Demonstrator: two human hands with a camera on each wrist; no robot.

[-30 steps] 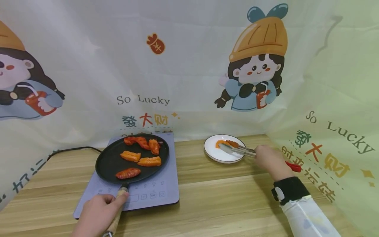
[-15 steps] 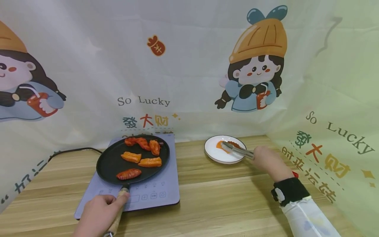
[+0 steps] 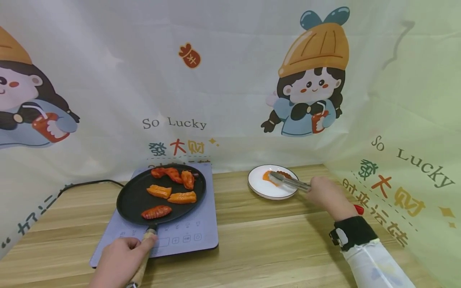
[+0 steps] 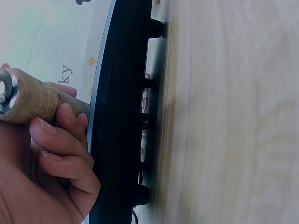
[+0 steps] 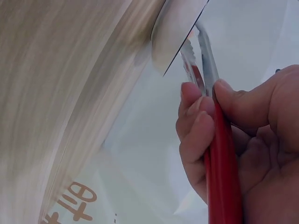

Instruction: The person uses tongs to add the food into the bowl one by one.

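Observation:
My left hand [image 3: 120, 260] grips the wooden handle [image 4: 39, 98] of a black frying pan [image 3: 135, 200]. Several pieces of reddish and orange meat [image 3: 156, 212] lie in the pan. With my right hand [image 3: 329, 198] I hold metal tongs [image 3: 293, 184] that have red grips [image 5: 223, 172]. The tongs' tips are over a white plate [image 3: 259, 190] with a dark rim, at an orange piece [image 3: 267, 176]. A darker reddish-brown piece [image 3: 285, 175] lies beside it, partly behind the tongs. Whether the tips pinch the orange piece, I cannot tell.
Under the pan is a flat lavender induction cooktop [image 3: 207, 236] with touch buttons. Its black cord [image 3: 90, 181] runs left along the wooden table [image 3: 259, 248]. A printed curtain [image 3: 230, 88] hangs behind and to the right, close to the plate.
Over the plate, the tongs turned and their tips shifted onto the orange piece, mostly in the first half second. The left hand and the pan have hardly moved.

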